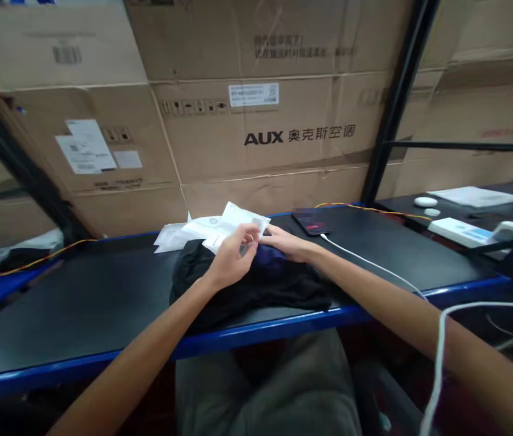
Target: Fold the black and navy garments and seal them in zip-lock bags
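My left hand is closed, thumb and fingers pinched at the right part of a white paper or thin packet. My right hand meets it from the right, its fingertips closed at the same white piece's edge. Under both hands lies a bunched black cloth, with a dark blue part between the hands. More white sheets lie behind the cloth on the left.
A phone with a white cable lies behind my right hand on the black table. Large cardboard boxes stand behind. A white power strip is at the right. Another white cable hangs across my right forearm.
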The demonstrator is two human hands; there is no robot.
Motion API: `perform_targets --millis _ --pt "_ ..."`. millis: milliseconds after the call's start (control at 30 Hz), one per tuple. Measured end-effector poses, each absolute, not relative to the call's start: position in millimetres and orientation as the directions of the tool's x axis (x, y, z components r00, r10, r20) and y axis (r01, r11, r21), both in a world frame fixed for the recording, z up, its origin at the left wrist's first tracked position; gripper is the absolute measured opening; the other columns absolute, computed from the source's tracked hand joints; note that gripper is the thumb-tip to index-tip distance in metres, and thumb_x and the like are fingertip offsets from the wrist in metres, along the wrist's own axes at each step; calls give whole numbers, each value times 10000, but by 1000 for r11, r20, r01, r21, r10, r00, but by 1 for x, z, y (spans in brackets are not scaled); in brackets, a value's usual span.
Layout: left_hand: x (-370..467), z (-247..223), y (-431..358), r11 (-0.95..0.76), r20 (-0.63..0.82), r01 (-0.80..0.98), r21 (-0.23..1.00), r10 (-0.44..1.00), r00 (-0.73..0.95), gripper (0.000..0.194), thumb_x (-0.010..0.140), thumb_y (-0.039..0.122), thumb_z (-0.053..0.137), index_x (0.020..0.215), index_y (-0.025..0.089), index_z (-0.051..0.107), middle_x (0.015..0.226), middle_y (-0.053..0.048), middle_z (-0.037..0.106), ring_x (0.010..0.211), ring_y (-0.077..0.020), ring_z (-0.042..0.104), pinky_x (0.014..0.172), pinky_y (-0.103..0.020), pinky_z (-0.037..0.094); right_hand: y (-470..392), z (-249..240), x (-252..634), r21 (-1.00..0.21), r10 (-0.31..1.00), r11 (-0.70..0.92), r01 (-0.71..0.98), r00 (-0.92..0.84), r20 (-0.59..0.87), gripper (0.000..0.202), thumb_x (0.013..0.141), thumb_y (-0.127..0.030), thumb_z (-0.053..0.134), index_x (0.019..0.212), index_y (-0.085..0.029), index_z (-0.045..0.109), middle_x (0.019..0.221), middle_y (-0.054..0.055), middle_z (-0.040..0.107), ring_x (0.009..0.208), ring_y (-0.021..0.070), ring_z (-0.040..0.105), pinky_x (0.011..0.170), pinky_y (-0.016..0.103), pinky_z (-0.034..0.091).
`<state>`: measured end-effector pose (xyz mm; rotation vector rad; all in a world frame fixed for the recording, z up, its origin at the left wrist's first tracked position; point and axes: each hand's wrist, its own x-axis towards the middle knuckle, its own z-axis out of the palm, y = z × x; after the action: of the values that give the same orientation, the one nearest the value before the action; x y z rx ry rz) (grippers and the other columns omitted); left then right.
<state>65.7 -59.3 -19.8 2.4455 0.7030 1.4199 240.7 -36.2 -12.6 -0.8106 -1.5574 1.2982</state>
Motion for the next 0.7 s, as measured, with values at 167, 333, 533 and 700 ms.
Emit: perform_targets --millis 167,333,533,700 --pt "64 -13 -57 -781 704 461 422 603 376 95 875 173 529 964 203 540 821 -11 607 750 -163 588 729 -286 482 -39 -9 241 -971 926 117 -210 -330 183 466 539 -263 884 964 -190 708 969 49 770 910 246 716 868 365 563" --pt "57 -10 -51 -724 679 623 297 619 395 123 870 149 470 766 210 495 727 -14 548 706 -185 538 693 -315 438 -32 -21 229 -919 959 203 -339 -120 256 566 519 -270 880 1037 -218 657 1002 38 759 952 235 702 879 365 560" --pt "69 -19 -61 -838 644 499 221 510 571 107 891 129 469 846 204 531 802 -17 592 692 -159 544 686 -283 450 -20 -31 228 -891 917 399 -215 89 390 513 627 -421 820 1054 -214 623 1035 49 728 1055 256 649 969 414 513" --pt "76 -22 -69 -905 619 406 129 393 680 128 936 146 451 843 202 520 830 -39 596 762 -178 572 714 -288 458 -17 -28 231 -790 800 597 141 -38 598 460 736 -448 741 1103 -204 610 1153 83 675 1147 273 572 1063 430 421"
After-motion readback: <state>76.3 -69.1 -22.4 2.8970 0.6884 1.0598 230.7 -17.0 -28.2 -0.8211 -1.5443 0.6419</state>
